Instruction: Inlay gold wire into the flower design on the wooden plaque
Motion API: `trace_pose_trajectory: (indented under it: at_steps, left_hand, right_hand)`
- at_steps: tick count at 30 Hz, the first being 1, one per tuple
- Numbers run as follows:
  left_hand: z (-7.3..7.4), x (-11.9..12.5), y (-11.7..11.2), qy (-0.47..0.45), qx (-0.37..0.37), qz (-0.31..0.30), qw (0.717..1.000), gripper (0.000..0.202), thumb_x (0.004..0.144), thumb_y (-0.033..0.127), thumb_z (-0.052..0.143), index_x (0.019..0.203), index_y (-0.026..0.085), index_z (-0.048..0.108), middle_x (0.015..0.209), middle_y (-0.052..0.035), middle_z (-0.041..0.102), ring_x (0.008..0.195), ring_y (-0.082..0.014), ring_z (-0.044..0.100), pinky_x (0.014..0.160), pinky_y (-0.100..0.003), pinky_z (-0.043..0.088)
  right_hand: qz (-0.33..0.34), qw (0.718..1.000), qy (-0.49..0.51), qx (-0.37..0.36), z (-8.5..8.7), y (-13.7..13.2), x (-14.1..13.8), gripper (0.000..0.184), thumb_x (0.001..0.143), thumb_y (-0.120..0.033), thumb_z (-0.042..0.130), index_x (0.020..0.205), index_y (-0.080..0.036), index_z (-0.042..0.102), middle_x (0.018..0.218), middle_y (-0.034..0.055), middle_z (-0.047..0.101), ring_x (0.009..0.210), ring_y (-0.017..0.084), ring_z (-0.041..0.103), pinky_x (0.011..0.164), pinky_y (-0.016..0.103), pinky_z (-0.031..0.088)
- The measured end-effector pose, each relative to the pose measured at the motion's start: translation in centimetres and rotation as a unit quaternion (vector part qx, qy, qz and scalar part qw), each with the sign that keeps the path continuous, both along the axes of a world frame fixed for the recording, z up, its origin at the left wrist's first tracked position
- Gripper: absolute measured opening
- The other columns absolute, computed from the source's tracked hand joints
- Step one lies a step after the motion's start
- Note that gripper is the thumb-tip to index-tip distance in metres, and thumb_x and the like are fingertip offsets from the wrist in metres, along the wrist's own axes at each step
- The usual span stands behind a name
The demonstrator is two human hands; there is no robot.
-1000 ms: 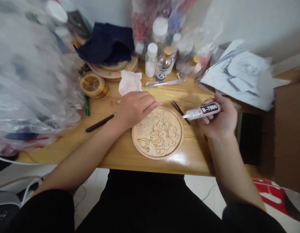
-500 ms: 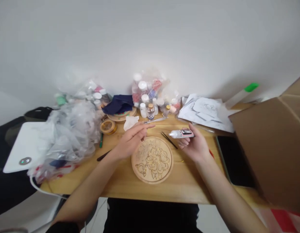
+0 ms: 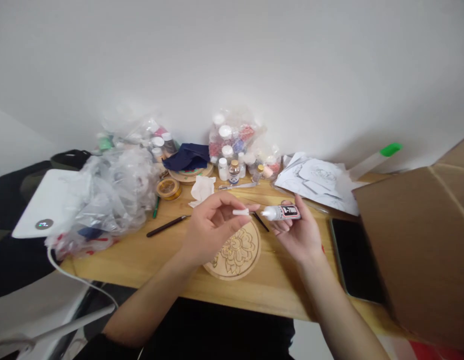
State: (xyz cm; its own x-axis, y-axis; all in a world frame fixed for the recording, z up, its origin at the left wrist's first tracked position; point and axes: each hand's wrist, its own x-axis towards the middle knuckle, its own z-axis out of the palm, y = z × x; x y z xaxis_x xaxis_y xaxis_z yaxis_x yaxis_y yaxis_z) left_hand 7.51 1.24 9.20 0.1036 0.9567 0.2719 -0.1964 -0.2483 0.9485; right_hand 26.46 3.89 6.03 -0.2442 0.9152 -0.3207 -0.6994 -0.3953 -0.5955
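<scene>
My right hand [image 3: 297,227] is closed round a tube of B-7000 glue [image 3: 282,212], its nozzle pointing left. Between the thumb and fingers of my left hand [image 3: 213,220] is a small white glue cap [image 3: 240,212], a short way left of the nozzle and apart from it. Below both hands lies a round wooden board [image 3: 239,255] with a flower outlined in gold; my left hand covers its upper left part. Dark tweezers [image 3: 261,222] rest behind the board, partly hidden.
A dark-handled tool [image 3: 166,226] lies left of my left hand. Behind stand small bottles [image 3: 234,172], a white tissue [image 3: 202,190] and a spool of gold wire [image 3: 168,189]. Plastic bags [image 3: 119,195] fill the left. Papers [image 3: 316,175], a phone [image 3: 354,260] and a cardboard box [image 3: 415,240] are right.
My left hand has turned and now shows the white cap in its pinch, close to the nozzle. The tube stays in my right hand. The view has shifted slightly.
</scene>
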Motion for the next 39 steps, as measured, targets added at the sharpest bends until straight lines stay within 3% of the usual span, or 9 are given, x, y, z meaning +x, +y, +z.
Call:
trace_pose_trajectory:
  at_steps: [4, 14, 26, 33, 39]
  left_hand:
    - [0.0, 1.0, -0.6, -0.012, 0.012, 0.014, 1.0, 0.014, 0.081, 0.025, 0.077, 0.082, 0.023, 0.063, 0.079, 0.001, 0.07, 0.082, -0.0178, 0.075, 0.071, -0.027, 0.059]
    - [0.1, 1.6, -0.8, -0.026, 0.047, 0.018, 0.998, 0.015, 0.079, 0.012, 0.074, 0.083, 0.023, 0.067, 0.079, 0.0028, 0.068, 0.085, -0.0152, 0.075, 0.076, -0.025, 0.06]
    - [-0.4, 1.7, -0.7, -0.033, 0.065, 0.017, 0.997, 0.011, 0.079, 0.015, 0.077, 0.081, 0.022, 0.068, 0.077, 0.0017, 0.066, 0.082, -0.0178, 0.075, 0.074, -0.028, 0.061]
    - [-0.8, 1.7, -0.6, -0.067, 0.085, -0.015, 0.994, 0.022, 0.077, 0.001, 0.071, 0.086, 0.021, 0.07, 0.081, 0.0031, 0.067, 0.088, -0.0165, 0.076, 0.078, -0.024, 0.059]
    - [-0.5, 0.6, -0.6, 0.017, 0.104, -0.01, 0.994, 0.017, 0.081, 0.005, 0.071, 0.087, 0.021, 0.069, 0.084, 0.0012, 0.067, 0.093, -0.0193, 0.075, 0.078, -0.028, 0.059]
  right_hand:
    - [0.002, 1.0, -0.001, -0.001, 0.1, -0.1, 0.1, 0.043, 0.093, -0.049, 0.056, 0.063, -0.02, 0.063, 0.04, -0.0057, 0.037, 0.038, 0.007, 0.034, 0.042, 0.018, 0.035]
    - [-0.005, 1.0, 0.01, -0.003, 0.5, -0.2, 0.1, 0.046, 0.095, -0.05, 0.053, 0.061, -0.019, 0.063, 0.038, -0.0053, 0.038, 0.036, 0.006, 0.033, 0.041, 0.018, 0.033]
    - [0.001, 1.0, 0.016, 0.002, 0.6, -0.3, 0.2, 0.044, 0.093, -0.049, 0.055, 0.062, -0.02, 0.065, 0.038, -0.0055, 0.039, 0.035, 0.006, 0.035, 0.039, 0.018, 0.034]
    - [0.0, 1.0, 0.01, 0.011, 0.5, -0.3, 0.2, 0.033, 0.081, -0.045, 0.071, 0.062, -0.02, 0.068, 0.037, -0.0063, 0.042, 0.035, 0.006, 0.035, 0.039, 0.018, 0.034]
    - [-0.013, 0.999, -0.024, 0.033, 0.3, -0.3, 0.4, 0.033, 0.077, -0.049, 0.074, 0.063, -0.021, 0.067, 0.038, -0.0067, 0.041, 0.036, 0.007, 0.036, 0.039, 0.019, 0.035]
